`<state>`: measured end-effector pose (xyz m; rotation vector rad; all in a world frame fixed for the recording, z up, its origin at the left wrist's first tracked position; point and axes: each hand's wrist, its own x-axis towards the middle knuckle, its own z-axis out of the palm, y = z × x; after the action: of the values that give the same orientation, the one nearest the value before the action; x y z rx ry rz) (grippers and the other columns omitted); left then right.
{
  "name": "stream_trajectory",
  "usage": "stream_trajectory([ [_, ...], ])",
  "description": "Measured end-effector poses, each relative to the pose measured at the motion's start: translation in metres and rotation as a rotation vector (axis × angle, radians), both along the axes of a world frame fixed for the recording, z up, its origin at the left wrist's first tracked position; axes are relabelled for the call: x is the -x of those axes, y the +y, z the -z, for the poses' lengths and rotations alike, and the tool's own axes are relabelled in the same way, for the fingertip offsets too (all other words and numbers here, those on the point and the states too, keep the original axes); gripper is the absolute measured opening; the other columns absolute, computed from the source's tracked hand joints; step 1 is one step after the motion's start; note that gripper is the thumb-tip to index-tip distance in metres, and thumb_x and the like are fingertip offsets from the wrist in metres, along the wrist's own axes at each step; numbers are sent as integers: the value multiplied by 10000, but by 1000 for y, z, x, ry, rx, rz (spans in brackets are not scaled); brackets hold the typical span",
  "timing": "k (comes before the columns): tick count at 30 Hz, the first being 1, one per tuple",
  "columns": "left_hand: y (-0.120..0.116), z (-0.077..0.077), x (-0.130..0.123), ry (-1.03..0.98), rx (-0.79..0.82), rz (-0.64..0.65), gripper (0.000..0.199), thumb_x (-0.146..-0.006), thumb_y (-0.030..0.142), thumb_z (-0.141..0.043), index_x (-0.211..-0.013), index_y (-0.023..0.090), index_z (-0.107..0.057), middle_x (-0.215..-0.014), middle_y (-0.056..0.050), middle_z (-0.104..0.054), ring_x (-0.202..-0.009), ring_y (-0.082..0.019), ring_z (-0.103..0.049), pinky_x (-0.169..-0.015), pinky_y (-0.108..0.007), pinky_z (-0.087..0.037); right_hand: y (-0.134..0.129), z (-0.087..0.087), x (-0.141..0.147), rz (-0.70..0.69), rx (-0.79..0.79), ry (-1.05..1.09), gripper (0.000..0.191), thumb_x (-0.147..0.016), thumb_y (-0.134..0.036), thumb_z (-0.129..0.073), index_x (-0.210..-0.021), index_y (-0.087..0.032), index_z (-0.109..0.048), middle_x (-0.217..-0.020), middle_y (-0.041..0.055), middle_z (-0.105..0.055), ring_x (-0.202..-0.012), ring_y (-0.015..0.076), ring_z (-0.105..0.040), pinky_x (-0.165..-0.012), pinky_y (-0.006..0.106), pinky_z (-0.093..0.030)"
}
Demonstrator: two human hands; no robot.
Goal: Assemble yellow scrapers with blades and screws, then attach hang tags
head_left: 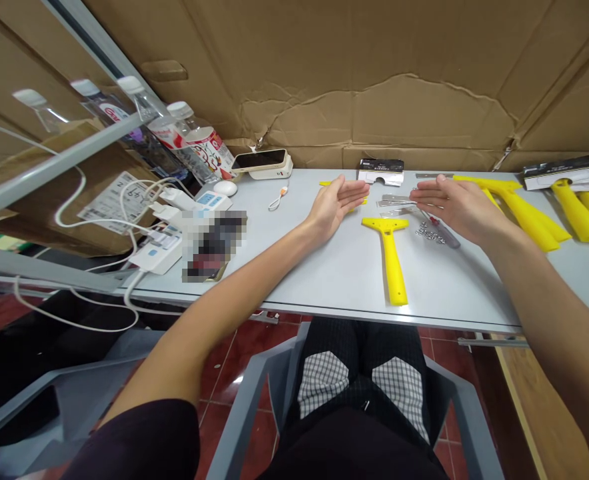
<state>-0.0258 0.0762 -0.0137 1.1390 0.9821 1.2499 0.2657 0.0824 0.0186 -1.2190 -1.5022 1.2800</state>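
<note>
My left hand (333, 205) is held over the table with its fingers stretched out and nothing in it. A yellow piece (325, 183) is mostly hidden behind it. Opposite, my right hand (455, 204) also has its fingers extended and holds nothing. Between and below the hands lies a yellow scraper handle (393, 267), its wide head pointing away from me. Beyond that head are thin metal pieces (393, 202). A pile of small screws (428, 232) lies beside a screwdriver (445, 235), close to my right hand. At the back stands a black-and-white box (381, 171).
Several yellow scraper handles (534, 213) lie on the right, near another black-and-white box (562, 172). On the left are a white power strip (159, 252) with cables, a pixelated phone-like object (215, 245) and bottles (209, 150). A cardboard wall (399, 120) closes the table's back.
</note>
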Motion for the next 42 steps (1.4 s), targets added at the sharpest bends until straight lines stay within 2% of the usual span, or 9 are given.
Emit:
stream_trajectory([
  [4, -1, -6, 4, 11, -44, -7, 488, -1109, 626, -582, -1100, 199, -818, -1385, -155, -854, -1405, -308, -779, -1252, -498, -587, -1, -3, 1, -10, -28, -33, 525, -989, -785, -687, -1179, -305, -781, -1461, 159, -807, -1498, 398, -698, -1320, 628, -548],
  [8, 2, -26, 23, 85, -269, -118, 226, -1035, 439, -720, -1115, 250, -812, -1298, -86, -870, -1230, -250, -822, -1129, -429, -632, -9, -15, -1, 40, -249, -29, 488, -1032, -736, -633, -1298, -348, -763, -1544, 123, -764, -1471, 413, -708, -1183, 653, -625],
  [11, 4, -38, 37, 254, -403, -291, 168, -989, 369, -763, -1128, 285, -803, -1148, -55, -857, -985, -208, -803, -899, -357, -638, -14, -22, -6, 126, -397, -24, 429, -1062, -597, -646, -1395, -339, -721, -1482, 137, -785, -1150, 360, -824, -945, 575, -677],
  [14, 2, -36, 39, 456, -464, -351, 169, -956, 322, -768, -1112, 273, -812, -870, -21, -768, -735, -177, -692, -747, -333, -565, -12, -17, -10, 196, -505, -290, 330, -1042, -471, -668, -1269, -266, -794, -1120, 127, -856, -803, 275, -765, -820, 500, -631],
  [18, -5, -18, 26, 788, -508, -161, 238, -956, 374, -753, -1123, 233, -845, -859, -26, -763, -666, -174, -624, -777, -363, -542, -1, 1, -11, 83, -585, -725, 251, -987, -375, -678, -1116, -269, -866, -983, 89, -860, -907, 329, -803, -987, 548, -603],
  [25, -9, 6, 16, 1192, -568, 152, 423, -995, 501, -727, -1228, 176, -865, -1265, -175, -797, -1040, -332, -747, -980, -481, -566, 4, 7, -10, 38, -586, -835, 311, -987, -339, -651, -1186, -262, -877, -1112, 116, -879, -1144, 394, -817, -1058, 580, -595],
  [30, -4, 10, 20, 1212, -595, 184, 303, -1009, 414, -711, -1171, 219, -877, -1246, -156, -795, -1144, -349, -745, -1032, -484, -563, 8, 3, -8, 46, -563, -837, 302, -983, -307, -630, -1135, -250, -885, -1005, 104, -867, -1056, 363, -824, -1045, 562, -608],
  [35, 0, 7, 22, 1123, -558, 188, 235, -955, 434, -787, -1032, 230, -874, -1128, -128, -816, -970, -291, -728, -961, -441, -564, 37, 12, -5, -108, -616, -1021, 350, -994, -343, -658, -1234, -220, -882, -1207, 165, -842, -1181, 414, -756, -1054, 611, -580],
  [42, -2, -5, 26, 725, -198, 265, 343, -821, 520, -959, -941, 212, -868, -821, -79, -816, -747, -224, -743, -746, -381, -597, 63, 29, -2, -209, -678, -1126, 314, -1051, -329, -586, -1180, -244, -860, -1299, 147, -811, -1303, 432, -642, -1111, 673, -521],
])
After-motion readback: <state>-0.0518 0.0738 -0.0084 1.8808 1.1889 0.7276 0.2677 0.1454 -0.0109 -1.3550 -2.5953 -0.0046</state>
